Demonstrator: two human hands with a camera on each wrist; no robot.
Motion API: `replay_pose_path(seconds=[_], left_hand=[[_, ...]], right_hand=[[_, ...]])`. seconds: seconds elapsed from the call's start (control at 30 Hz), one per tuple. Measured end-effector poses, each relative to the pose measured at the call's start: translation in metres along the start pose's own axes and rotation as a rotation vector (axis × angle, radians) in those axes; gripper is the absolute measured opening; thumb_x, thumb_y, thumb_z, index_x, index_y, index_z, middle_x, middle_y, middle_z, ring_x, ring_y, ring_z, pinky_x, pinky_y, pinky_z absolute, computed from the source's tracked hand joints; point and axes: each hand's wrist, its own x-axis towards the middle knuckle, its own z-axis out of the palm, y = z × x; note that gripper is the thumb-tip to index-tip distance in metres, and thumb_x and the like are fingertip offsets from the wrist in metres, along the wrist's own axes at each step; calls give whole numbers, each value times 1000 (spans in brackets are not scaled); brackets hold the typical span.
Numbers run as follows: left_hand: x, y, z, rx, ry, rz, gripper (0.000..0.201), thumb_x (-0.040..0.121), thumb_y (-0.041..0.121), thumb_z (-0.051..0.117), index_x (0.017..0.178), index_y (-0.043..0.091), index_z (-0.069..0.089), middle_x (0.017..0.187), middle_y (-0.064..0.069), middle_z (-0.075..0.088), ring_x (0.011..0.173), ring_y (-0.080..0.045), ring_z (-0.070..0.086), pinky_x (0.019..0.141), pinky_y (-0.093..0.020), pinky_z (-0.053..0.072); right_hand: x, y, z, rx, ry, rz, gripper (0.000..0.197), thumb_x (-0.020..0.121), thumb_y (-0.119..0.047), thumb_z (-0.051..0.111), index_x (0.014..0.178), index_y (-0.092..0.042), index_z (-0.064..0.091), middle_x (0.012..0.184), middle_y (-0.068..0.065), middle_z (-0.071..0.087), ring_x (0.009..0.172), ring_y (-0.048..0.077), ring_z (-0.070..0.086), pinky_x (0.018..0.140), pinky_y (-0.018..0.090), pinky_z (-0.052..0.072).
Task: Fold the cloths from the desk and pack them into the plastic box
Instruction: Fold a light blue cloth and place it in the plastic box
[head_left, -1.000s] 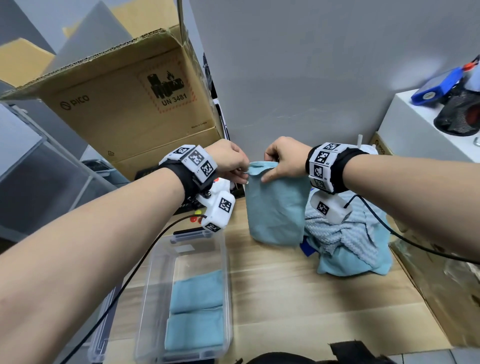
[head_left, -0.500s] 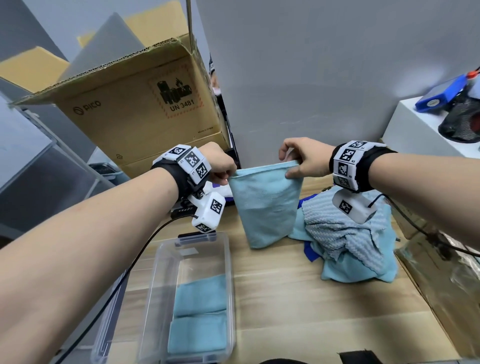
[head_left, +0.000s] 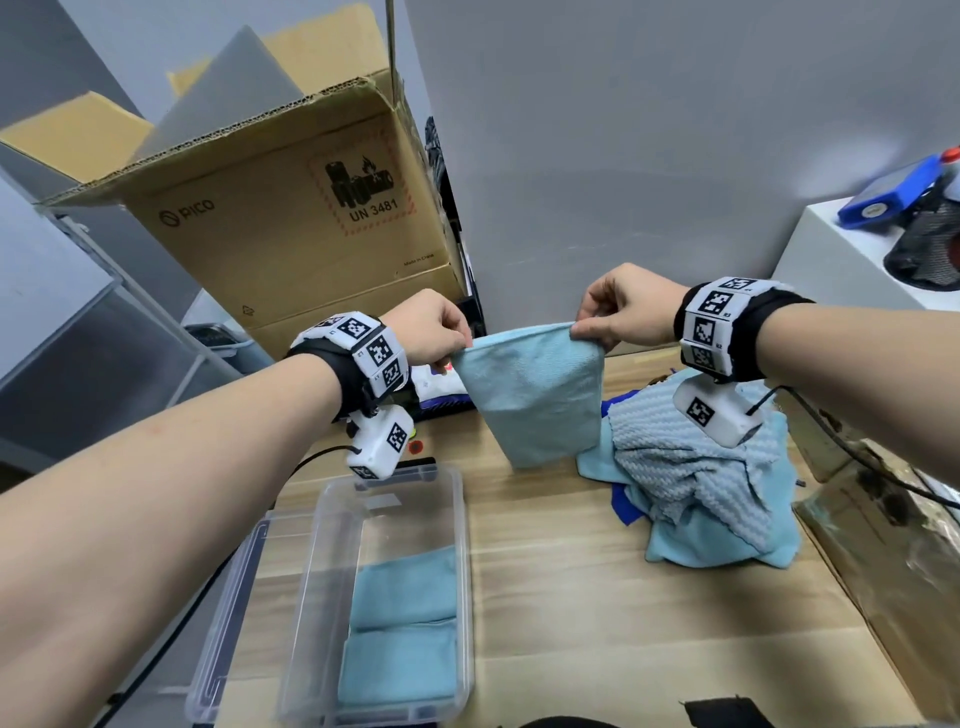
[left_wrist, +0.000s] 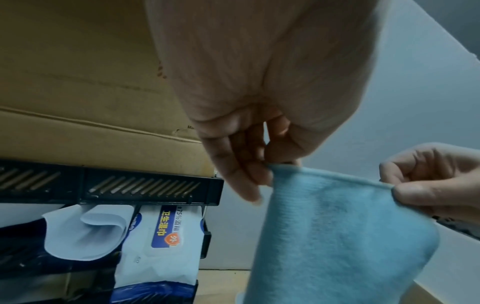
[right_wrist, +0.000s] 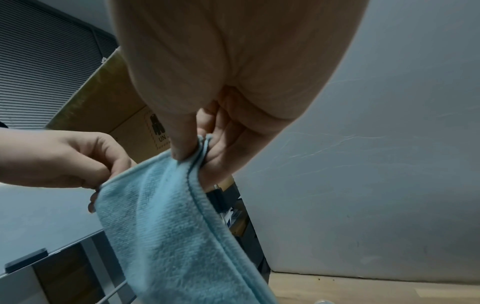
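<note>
Fingers (left_wrist: 244, 176) of both hands pinch the top corners of a light blue cloth (head_left: 535, 395), held up at frame centre.

The left hand (head_left: 431, 332) and right hand (head_left: 623, 312) stretch its upper edge above the table (head_left: 623, 597). Lower left, the plastic box (head_left: 332, 597) holds two folded cloths (head_left: 400, 629); unfolded cloths (head_left: 701, 488) lie heaped at right.

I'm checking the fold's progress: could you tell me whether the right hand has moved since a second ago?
Yes. The right hand, still pinching the light blue cloth, has drawn rightward away from the cardboard box and the left hand, stretching the cloth's top edge wider.
</note>
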Motion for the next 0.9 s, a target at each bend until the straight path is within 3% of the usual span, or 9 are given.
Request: replay_pose_path(seconds=[0.2, 0.33, 0.43, 0.53, 0.63, 0.73, 0.8, 0.9], left_hand=[[-9, -8, 1, 162, -69, 49, 12, 73, 21, 77, 67, 11, 73, 68, -6, 73, 56, -11, 67, 59, -28, 53], [-13, -16, 1, 117, -71, 48, 23, 74, 31, 83, 68, 10, 74, 67, -9, 73, 57, -13, 68, 59, -26, 54], [-18, -16, 1, 68, 4, 86, 16, 75, 27, 80, 67, 13, 76, 66, -10, 72, 54, -10, 61, 53, -20, 48], [-23, -15, -3, 60, 59, 143, 9, 75, 21, 79, 67, 17, 77, 65, -9, 71, 44, -3, 47, 44, -14, 38], [-25, -17, -8, 22, 147, 161, 7, 71, 18, 82, 72, 14, 77, 66, -3, 72, 51, -4, 54, 51, -17, 45], [-25, -20, -10, -13, 211, 187, 16, 68, 13, 84, 79, 10, 73, 67, -2, 68, 57, -9, 57, 62, -28, 53], [-27, -23, -8, -9, 162, 200, 30, 67, 12, 85, 91, 13, 68, 70, -1, 69, 58, -7, 57, 65, -28, 52], [-31, -28, 1, 117, -56, 167, 40, 69, 16, 84, 104, 25, 67, 71, 4, 71, 58, -4, 59, 64, -19, 48]], right_hand=[[-6, -1, 5, 108, -41, 76, 16, 93, -5, 64, 79, -5, 56, 65, 11, 64, 49, 14, 65, 51, 26, 58], [-14, -2, 9, 113, -36, 82, 17, 93, -3, 63, 80, -6, 52, 67, 14, 64, 55, 25, 66, 58, 36, 61], [-16, -3, 7, 71, 24, 37, 10, 91, 1, 62, 90, -7, 56, 74, 13, 65, 67, 27, 66, 66, 38, 61], [-16, -5, 3, 68, 104, -16, 17, 90, 3, 59, 103, -8, 61, 81, 8, 68, 75, 21, 64, 68, 28, 58], [-17, -8, 0, 62, 101, -34, 19, 90, 2, 60, 104, -10, 67, 90, 12, 73, 80, 17, 64, 82, 30, 55], [-20, -12, -1, 82, 105, -9, 20, 88, 2, 63, 100, -12, 70, 89, 10, 75, 80, 15, 65, 87, 32, 55], [-24, -15, 1, 75, 86, 9, 21, 87, 3, 64, 102, -10, 70, 87, 7, 75, 80, 16, 65, 87, 34, 56], [-33, -18, 10, 39, -53, 68, 22, 86, 7, 63, 100, -9, 71, 79, 6, 73, 71, 19, 64, 78, 32, 57]])
